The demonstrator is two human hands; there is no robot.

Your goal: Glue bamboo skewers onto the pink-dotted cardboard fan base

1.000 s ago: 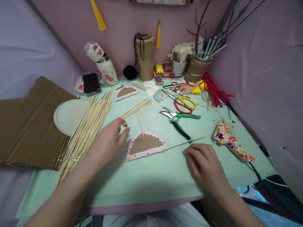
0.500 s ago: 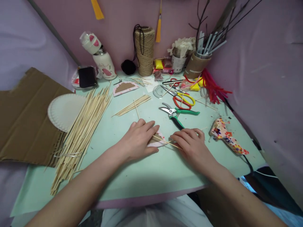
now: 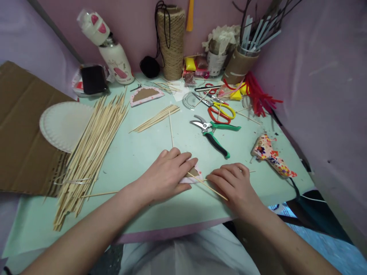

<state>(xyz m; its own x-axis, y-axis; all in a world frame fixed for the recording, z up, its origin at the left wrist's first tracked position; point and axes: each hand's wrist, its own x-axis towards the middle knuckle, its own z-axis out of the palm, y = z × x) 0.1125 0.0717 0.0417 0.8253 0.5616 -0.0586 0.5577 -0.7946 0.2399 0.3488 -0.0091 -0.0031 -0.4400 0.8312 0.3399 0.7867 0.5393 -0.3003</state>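
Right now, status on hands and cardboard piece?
Left hand over pink-edged cardboard piece, mostly covering it. Right hand beside it, near slanting stick. Open pruners beyond, clear of both hands.

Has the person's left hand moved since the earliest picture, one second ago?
Yes. Judged against the green-handled pruners, the left hand has moved to the right, closer to them, and now covers much of the pink-edged cardboard piece.

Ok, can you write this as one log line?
left hand: on pink-edged cardboard | right hand: near slanting stick | pruning shears: on table
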